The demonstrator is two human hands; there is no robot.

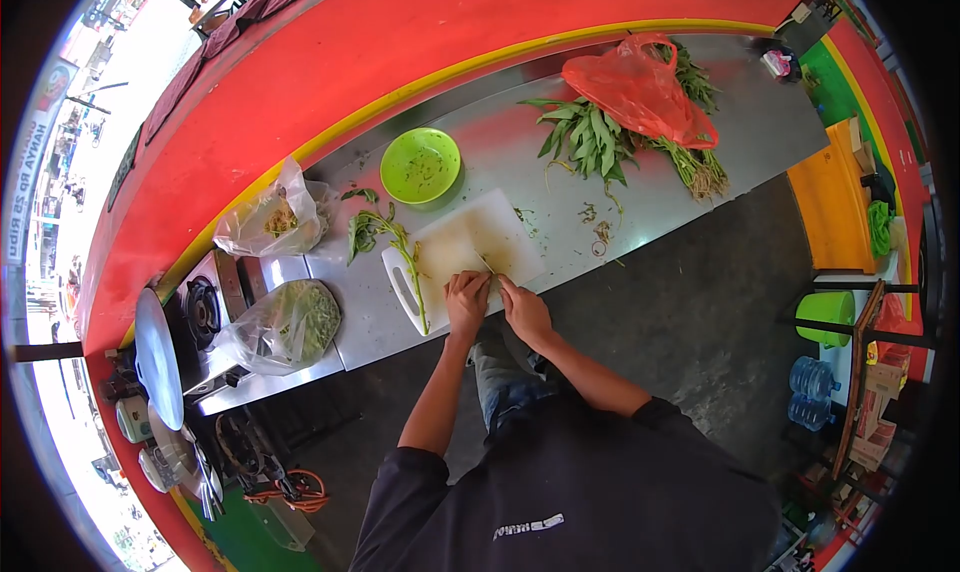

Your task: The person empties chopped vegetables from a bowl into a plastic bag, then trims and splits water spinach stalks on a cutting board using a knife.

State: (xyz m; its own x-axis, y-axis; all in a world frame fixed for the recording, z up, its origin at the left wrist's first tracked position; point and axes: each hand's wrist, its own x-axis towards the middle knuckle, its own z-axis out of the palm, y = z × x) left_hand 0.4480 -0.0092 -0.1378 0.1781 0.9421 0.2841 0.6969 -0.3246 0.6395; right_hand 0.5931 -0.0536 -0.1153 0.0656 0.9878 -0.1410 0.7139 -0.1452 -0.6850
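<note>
Both my hands are close together at the near edge of a white cutting board. My right hand is closed around what looks like a small knife, its thin blade pointing away over the board. Beside it, my left hand is closed with fingertips pressed together near the blade; whatever they pinch is hidden. A leafy green stem lies across the board's left end, by its handle slot. Behind the board stands a green bowl with bits of greens inside.
Leafy greens lie under a red plastic bag on the steel counter. Clear bags of vegetables sit on the left, near a gas stove. Trimmings are scattered right of the board. A red wall borders the back.
</note>
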